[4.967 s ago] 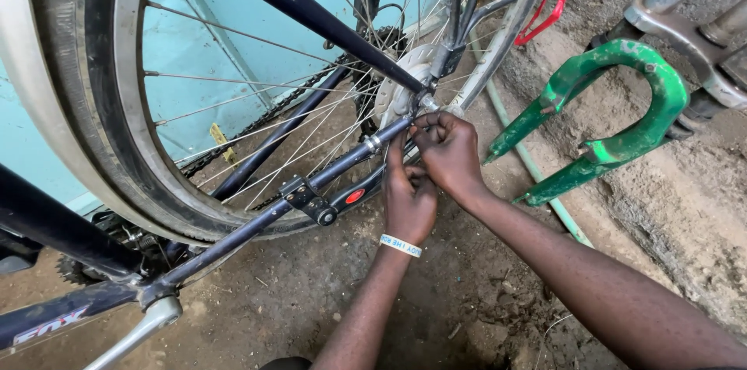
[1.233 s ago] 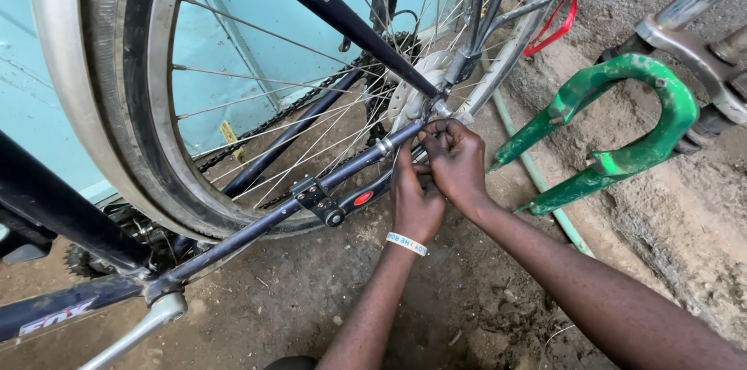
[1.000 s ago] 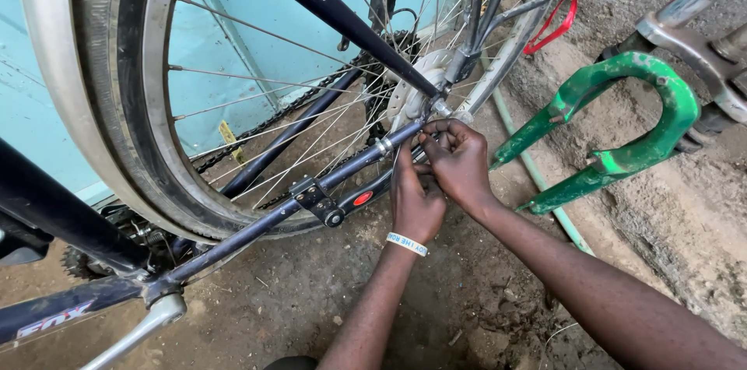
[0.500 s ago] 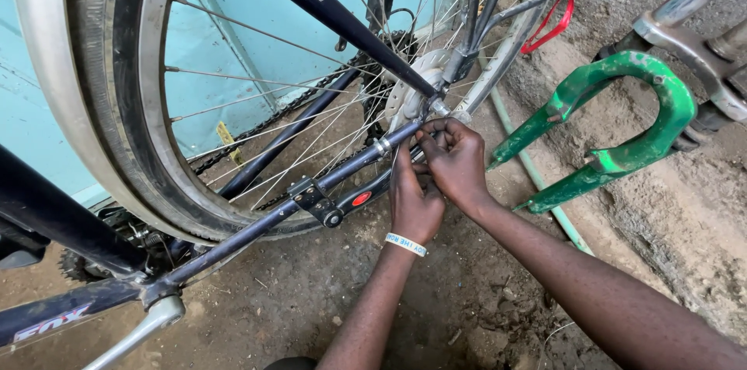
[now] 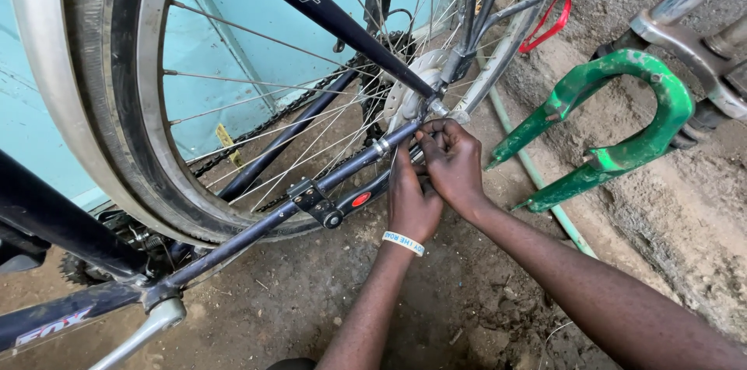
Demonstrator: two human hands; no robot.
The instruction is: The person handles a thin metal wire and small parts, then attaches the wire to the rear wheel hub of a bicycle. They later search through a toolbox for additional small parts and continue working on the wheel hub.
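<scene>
As before, hands [image 5: 436,179] at axle [image 5: 436,108].

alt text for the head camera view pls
Both hands, left hand and right hand, work at the rear axle of a bicycle wheel on a dirt floor. A green fork lies to the right.

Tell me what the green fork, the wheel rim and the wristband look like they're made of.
Green fork: probably metal, painted green, the paint chipped and dirty. Wheel rim: bare silvery metal with a dull shine. Wristband: likely rubber or silicone, a pale, smooth, thin band around the left wrist.
</scene>
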